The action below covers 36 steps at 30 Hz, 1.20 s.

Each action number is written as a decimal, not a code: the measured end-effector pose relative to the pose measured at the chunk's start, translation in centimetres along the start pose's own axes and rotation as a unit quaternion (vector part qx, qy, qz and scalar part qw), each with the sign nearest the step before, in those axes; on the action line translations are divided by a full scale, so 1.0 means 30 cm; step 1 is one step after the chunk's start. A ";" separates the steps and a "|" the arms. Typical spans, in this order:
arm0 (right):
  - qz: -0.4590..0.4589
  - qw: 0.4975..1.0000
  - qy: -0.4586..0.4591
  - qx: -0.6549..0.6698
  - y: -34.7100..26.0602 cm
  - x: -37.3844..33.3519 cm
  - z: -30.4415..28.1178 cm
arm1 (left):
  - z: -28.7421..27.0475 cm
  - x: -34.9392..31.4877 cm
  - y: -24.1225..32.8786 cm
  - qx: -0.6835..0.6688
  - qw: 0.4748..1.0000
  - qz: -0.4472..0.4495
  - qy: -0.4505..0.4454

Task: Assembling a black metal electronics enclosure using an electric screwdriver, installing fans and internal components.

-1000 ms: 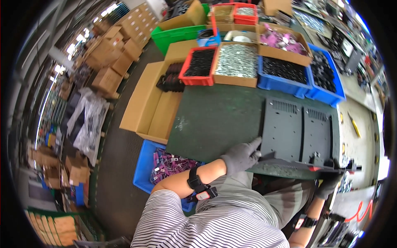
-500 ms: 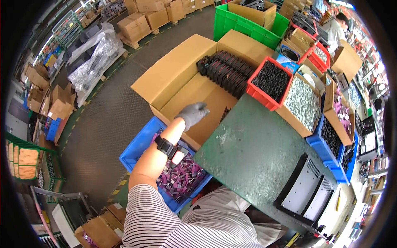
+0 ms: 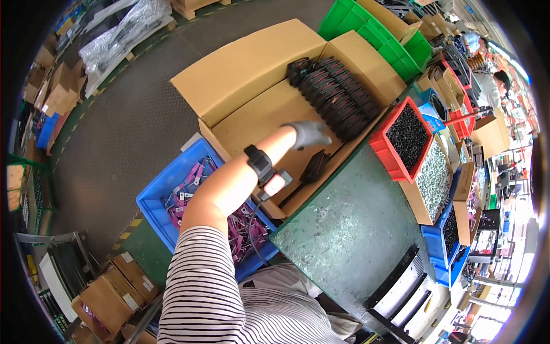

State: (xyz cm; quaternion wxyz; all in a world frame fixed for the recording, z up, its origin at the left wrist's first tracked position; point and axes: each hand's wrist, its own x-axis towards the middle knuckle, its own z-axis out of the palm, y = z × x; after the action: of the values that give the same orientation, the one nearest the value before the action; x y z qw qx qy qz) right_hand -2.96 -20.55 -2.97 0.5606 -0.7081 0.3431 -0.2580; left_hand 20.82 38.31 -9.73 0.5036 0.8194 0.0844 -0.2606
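Note:
My left hand (image 3: pixel 312 135), in a grey glove, is over the inside of a large cardboard box (image 3: pixel 246 63). Its blurred fingers look stretched out and apart, and I see nothing in them. Just ahead and to its right, a row of black plastic parts (image 3: pixel 338 94) stands packed along the box's right side. A separate black part (image 3: pixel 315 167) leans against the near right wall, close below the fingers. Below my forearm, a blue bin (image 3: pixel 157 198) holds purple-and-silver pieces (image 3: pixel 243 235). My right hand is out of view.
On the right is a green worktable (image 3: pixel 349 212) carrying a black-framed panel (image 3: pixel 401 295). Along its far side stand a red bin (image 3: pixel 381 146) of black pieces and a carton of silver ones (image 3: pixel 435 178). A green crate (image 3: pixel 366 34) stands behind the box. Another person (image 3: pixel 490 89) is at far right.
My left hand has moved right inside the box, toward the black parts. The view has shifted, so the box's inner near right corner and the leaning black part show more.

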 end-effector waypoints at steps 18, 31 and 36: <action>0.026 0.999 -0.005 -0.022 0.038 0.011 0.134 | -0.193 0.191 -0.076 0.168 0.939 -0.023 0.299; 0.068 0.997 0.043 -0.007 0.123 -0.008 0.112 | -0.323 0.430 0.073 0.362 0.867 -0.047 0.340; 0.082 0.995 0.060 -0.005 0.160 -0.029 0.075 | -0.298 0.461 0.088 0.403 0.851 -0.096 0.323</action>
State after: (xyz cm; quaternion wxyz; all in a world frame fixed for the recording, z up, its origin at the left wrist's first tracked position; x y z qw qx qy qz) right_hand -2.77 -19.13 -8.14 0.5548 -0.6634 0.4344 -0.2516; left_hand 36.69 43.11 -11.55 0.0465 0.9761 0.2085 -0.0396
